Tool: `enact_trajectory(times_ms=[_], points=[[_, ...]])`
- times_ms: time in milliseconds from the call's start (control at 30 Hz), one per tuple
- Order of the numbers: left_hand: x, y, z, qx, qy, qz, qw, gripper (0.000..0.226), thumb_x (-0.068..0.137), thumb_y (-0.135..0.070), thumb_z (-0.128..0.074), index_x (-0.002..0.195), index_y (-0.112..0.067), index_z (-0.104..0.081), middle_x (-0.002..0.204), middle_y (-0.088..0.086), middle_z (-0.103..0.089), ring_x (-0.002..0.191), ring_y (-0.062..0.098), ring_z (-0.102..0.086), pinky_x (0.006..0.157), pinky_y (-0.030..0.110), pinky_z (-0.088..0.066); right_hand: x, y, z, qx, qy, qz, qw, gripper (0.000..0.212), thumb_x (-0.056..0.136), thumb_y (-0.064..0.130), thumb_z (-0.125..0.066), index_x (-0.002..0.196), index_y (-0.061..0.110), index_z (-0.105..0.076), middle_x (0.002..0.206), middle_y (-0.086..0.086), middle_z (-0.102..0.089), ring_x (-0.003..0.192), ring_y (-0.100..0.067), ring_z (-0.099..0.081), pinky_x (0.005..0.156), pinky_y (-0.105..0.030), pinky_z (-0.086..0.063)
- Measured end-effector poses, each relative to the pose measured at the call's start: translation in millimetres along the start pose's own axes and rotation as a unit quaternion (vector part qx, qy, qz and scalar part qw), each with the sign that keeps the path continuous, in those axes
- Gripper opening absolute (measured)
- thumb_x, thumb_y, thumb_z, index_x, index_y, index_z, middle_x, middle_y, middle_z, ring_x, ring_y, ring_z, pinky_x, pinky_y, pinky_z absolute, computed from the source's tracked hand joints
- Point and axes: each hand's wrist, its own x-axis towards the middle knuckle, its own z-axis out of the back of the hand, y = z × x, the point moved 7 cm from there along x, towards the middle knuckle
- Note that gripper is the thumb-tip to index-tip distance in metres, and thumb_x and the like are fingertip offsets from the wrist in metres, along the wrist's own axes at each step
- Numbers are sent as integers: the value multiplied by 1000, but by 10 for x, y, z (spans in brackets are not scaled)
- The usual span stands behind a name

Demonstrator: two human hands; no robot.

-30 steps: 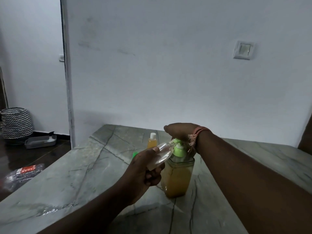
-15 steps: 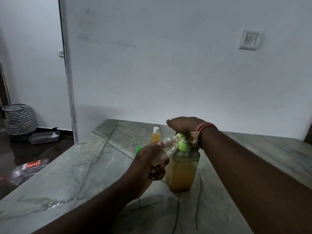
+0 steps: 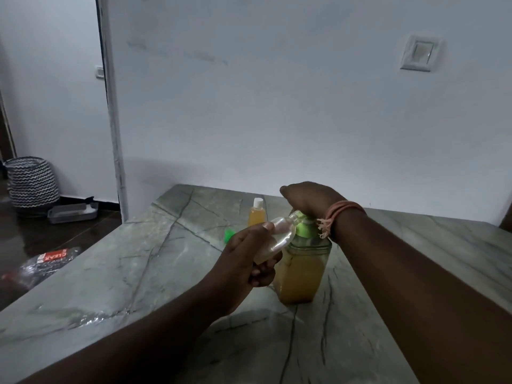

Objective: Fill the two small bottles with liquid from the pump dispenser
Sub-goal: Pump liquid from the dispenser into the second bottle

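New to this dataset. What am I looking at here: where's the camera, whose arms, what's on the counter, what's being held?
There is no robot: a person works with bare hands, and the single wide-angle camera sits on their head, looking forward and down. That is why both forearms reach in from the bottom edge.

The left hand grips a small clear bottle, tilted so that its mouth meets the green pump head. It looks mostly empty, with a little yellowish liquid low down. The right hand, with an orange thread at the wrist, rests on top of the pump dispenser, a jar of amber liquid.

On the marble counter behind stand a second small bottle, capped white and already amber, and a loose green cap. On the floor to the left are a patterned basket and a grey tray.
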Motion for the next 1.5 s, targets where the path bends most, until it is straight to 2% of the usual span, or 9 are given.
enact_trajectory(times_ms=[267,467,567,700,833,1000,1267,1400,1500], points=[[-8,-24,3,1,-8,2,1000,32,94,-47,-62,107,-20,-73,70,5,-50,50,10,-34,45,23,-31,-97,79,6,-8,61,17,998,39,102,32,-36,118,4,-59,107,-5,-59,106,-25,-58,80,-31,-40],[1,-12,14,15,-22,-2,1000,32,96,-45,-59,104,-17,-73,68,7,-48,48,9,-34,44,24,-29,2,19,-8,-37,7,3,999,28,98,23,-35,82,11,-55,100,-9,-59,70,-16,-49,58,-28,-31],[-24,-43,-11,29,-27,-10,999,32,97,-43,-58,103,-16,-73,68,8,-47,48,10,-35,44,24,-29,-70,-1,1,26,41,7,999,35,102,25,-34,105,3,-61,99,-11,-61,86,-21,-58,72,-26,-44],[-14,-58,-6,30,-34,-8,999,40,95,-45,-60,111,-9,-68,68,8,-48,49,11,-35,44,23,-30,-88,-212,-33,265,132,-76,952,40,97,39,-46,109,3,-61,74,-14,-59,44,-20,-58,50,-23,-48],[2,-62,8,30,-31,-15,999,35,97,-41,-57,110,-11,-71,66,7,-47,48,10,-34,43,23,-29,-60,-33,36,84,39,-26,995,31,100,3,-36,120,-9,-56,127,-25,-56,110,-35,-56,81,-32,-42],[3,-37,7,28,-28,-13,999,29,99,-41,-56,104,-19,-74,66,7,-48,47,10,-33,44,25,-26,-30,6,7,-21,-4,7,1000,32,93,-2,-32,63,10,-34,76,-8,-44,64,-18,-39,55,-26,-27],[3,-38,42,59,-31,-22,998,29,103,-39,-53,111,-18,-72,68,5,-50,50,11,-35,44,25,-28,-61,17,22,13,47,22,999,29,100,8,-28,89,9,-56,91,-9,-53,78,-21,-44,67,-27,-31],[2,-36,41,61,-37,-26,997,29,104,-37,-51,112,-19,-73,68,6,-46,50,11,-34,44,26,-26,-62,-7,24,28,-5,-8,1000,31,96,5,-29,66,12,-35,79,-6,-46,61,-15,-36,53,-26,-24],[-7,-37,16,57,-34,-26,997,30,104,-37,-52,110,-18,-73,69,8,-45,50,12,-33,44,24,-27,-71,-34,22,37,24,-13,999,28,98,13,-33,77,6,-50,87,-15,-53,59,-13,-34,51,-25,-25]])
